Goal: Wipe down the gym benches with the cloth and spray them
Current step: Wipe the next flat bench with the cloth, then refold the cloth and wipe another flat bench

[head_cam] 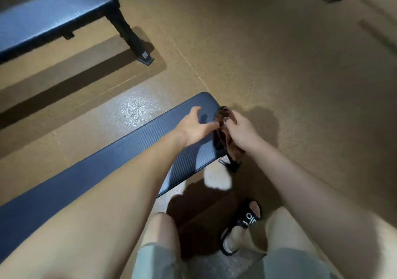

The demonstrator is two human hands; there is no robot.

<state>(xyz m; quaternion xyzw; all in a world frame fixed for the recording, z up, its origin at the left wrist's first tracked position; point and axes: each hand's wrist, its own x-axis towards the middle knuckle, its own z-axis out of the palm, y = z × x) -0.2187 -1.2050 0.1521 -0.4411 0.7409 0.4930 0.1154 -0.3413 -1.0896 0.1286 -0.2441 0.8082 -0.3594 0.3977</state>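
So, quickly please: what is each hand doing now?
Left hand: fingers spread, reaching over the bench toward the cloth; contact unclear.
Right hand: grips the cloth.

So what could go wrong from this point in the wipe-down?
The brown cloth is bunched at the near bench end, gripped by the right hand and touched by the left hand; wadded, it may wipe unevenly. No spray bottle is in view, so spraying could be skipped. The far bench could be missed.
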